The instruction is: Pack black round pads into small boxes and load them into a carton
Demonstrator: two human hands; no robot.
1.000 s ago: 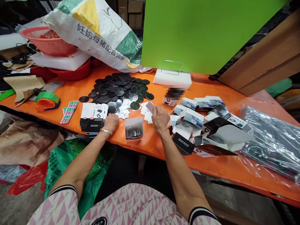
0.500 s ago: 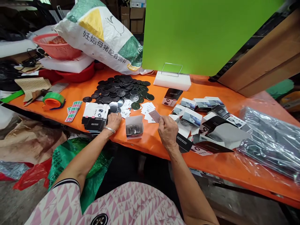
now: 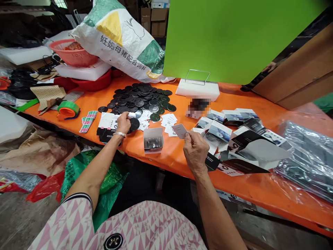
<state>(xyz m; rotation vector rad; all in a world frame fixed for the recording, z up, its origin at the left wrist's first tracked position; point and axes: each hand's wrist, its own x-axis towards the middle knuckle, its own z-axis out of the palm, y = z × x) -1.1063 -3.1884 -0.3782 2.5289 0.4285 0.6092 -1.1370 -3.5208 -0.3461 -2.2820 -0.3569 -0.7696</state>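
Observation:
My left hand (image 3: 124,123) is closed at the near edge of the disc heap, its fingertips pinching a round black disc (image 3: 134,125). Beneath and left of its wrist lies a stack of flat printed cartons (image 3: 105,125). Between my hands stands an open small box (image 3: 153,140), its lid flap raised and a clear, shiny insert inside. My right hand (image 3: 196,149) grips a small folded paper leaflet (image 3: 179,131) between thumb and fingers, right of the box. Loose white leaflets (image 3: 169,123) lie just behind. The heap of black discs (image 3: 140,97) spreads further back.
Printed boxes (image 3: 218,130), several folded open, crowd the right side beside a plastic-wrapped stack (image 3: 307,156). Tape rolls (image 3: 68,109) and a sticker strip (image 3: 88,121) lie left. A green panel (image 3: 234,38), foam block (image 3: 197,89) and printed sack (image 3: 125,41) stand behind.
My left hand has lifted slightly away from the carton stack and now has a disc at its fingertips. The right hand still holds the leaflet, now turned a little. The whole view has shifted slightly.

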